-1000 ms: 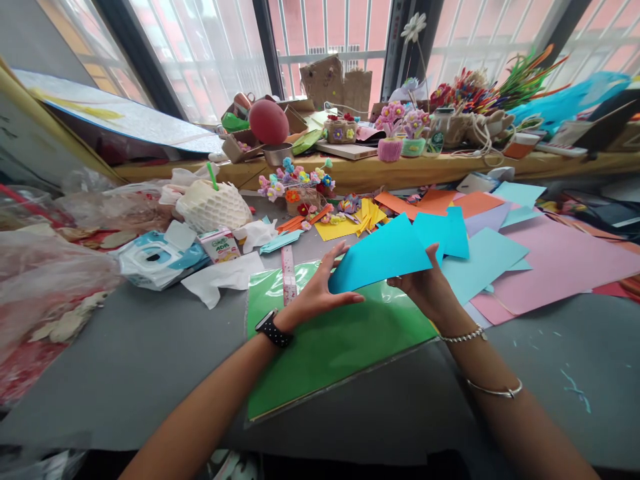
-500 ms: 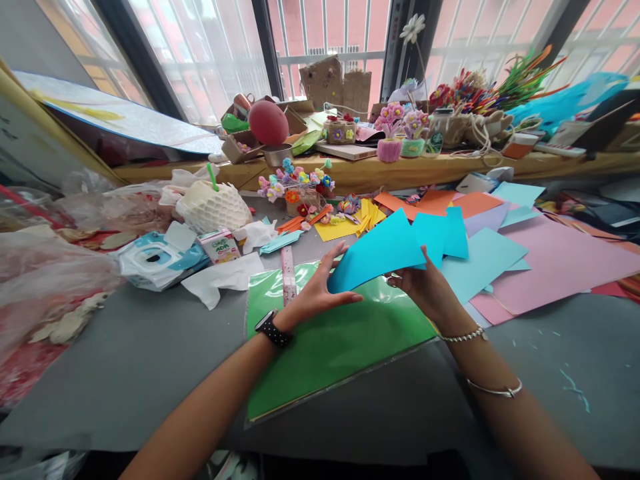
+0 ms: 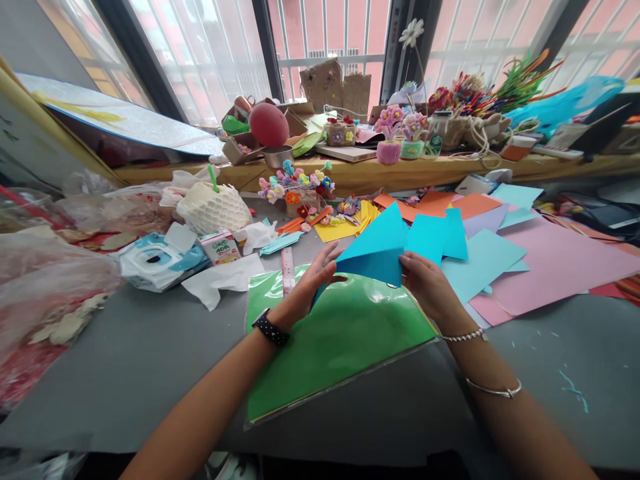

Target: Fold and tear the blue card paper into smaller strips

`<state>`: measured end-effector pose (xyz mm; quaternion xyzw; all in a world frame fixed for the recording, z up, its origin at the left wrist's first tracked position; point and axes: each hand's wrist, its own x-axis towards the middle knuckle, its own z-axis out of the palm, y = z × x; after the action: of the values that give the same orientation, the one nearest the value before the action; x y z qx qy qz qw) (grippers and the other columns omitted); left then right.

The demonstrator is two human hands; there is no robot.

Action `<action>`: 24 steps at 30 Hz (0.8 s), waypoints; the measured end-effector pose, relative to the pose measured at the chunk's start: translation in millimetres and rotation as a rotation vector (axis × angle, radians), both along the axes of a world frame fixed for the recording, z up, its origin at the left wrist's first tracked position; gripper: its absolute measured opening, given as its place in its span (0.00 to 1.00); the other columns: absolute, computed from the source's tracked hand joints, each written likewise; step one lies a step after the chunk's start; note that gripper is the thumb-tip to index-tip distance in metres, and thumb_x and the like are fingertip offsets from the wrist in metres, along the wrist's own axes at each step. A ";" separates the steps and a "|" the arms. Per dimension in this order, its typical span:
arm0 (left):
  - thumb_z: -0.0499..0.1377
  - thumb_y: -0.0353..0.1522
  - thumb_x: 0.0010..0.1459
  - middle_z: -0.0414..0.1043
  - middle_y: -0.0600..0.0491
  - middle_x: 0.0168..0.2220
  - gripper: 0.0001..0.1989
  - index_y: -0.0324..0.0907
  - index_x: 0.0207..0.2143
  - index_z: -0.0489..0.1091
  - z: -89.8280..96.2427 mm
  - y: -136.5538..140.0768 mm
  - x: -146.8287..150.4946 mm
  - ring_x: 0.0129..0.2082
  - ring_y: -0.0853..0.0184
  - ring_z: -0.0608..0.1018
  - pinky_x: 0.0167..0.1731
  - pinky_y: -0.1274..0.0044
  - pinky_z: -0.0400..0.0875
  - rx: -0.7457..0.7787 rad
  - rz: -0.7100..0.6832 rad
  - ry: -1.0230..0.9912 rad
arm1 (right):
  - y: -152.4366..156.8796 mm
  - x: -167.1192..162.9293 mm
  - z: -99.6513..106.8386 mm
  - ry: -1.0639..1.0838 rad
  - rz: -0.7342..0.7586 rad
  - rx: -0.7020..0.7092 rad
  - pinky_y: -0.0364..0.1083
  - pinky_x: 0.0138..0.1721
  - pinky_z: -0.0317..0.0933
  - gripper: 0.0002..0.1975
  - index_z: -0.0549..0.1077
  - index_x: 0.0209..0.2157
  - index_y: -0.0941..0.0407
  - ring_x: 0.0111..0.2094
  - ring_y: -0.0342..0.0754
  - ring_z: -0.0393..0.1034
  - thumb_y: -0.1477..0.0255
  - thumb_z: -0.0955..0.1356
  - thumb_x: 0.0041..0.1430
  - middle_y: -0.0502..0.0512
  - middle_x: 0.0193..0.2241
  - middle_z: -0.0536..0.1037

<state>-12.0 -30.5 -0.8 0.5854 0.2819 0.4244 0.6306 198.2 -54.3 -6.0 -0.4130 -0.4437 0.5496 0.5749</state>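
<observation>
A bright blue sheet of paper (image 3: 376, 250) is held in the air, bent over so that a darker flap hangs along its lower edge. My left hand (image 3: 311, 285) is closed round its left end, where a bit of blue shows below the palm. At the lower right corner my right hand (image 3: 429, 285) pinches the sheet between thumb and fingers. Beneath both hands lies a green sheet in a clear sleeve (image 3: 340, 350). A pink patterned ruler (image 3: 288, 270) sticks out at the sleeve's upper left. Smaller blue paper pieces (image 3: 425, 235) lie just beyond my right hand.
Pale blue paper (image 3: 483, 263) and large pink paper (image 3: 560, 263) spread to the right. On the left stand a wet-wipes pack (image 3: 157, 260), a small carton (image 3: 220, 247) and a coconut with a green straw (image 3: 214, 208). Craft flowers (image 3: 300, 187) stand behind.
The blue sheet has gone from a gentle curve to a folded-over shape with a flap in front. My left hand has turned and closed more; my right hand has shifted slightly lower.
</observation>
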 end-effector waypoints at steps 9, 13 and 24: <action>0.42 0.52 0.51 0.71 0.48 0.39 0.29 0.43 0.45 0.64 24.1 -0.1 -7.7 0.45 0.56 0.70 0.39 0.64 0.68 -0.259 0.173 -0.105 | 2.2 21.0 6.5 -0.091 -0.144 0.025 0.40 0.19 0.49 0.10 0.60 0.19 0.54 0.18 0.39 0.49 0.68 0.67 0.43 0.44 0.17 0.55; 0.51 0.41 0.50 0.72 0.52 0.35 0.16 0.42 0.38 0.67 20.0 7.5 -13.1 0.43 0.61 0.71 0.39 0.70 0.68 -0.227 0.427 -0.078 | 3.2 25.5 4.7 -0.205 -0.102 0.006 0.39 0.18 0.48 0.10 0.62 0.20 0.55 0.18 0.38 0.50 0.66 0.66 0.45 0.44 0.17 0.56; 0.63 0.36 0.40 0.71 0.52 0.42 0.20 0.41 0.39 0.70 14.5 7.5 -16.6 0.40 0.61 0.73 0.41 0.72 0.66 -0.260 0.045 0.196 | 2.4 24.8 7.8 -0.164 -0.099 -0.181 0.44 0.29 0.65 0.15 0.70 0.31 0.57 0.29 0.46 0.70 0.62 0.69 0.42 0.55 0.33 0.75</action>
<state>-28.6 -23.0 13.7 0.5309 0.4076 0.3393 0.6610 223.0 -51.9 1.8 -0.5281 -0.4167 0.5228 0.5236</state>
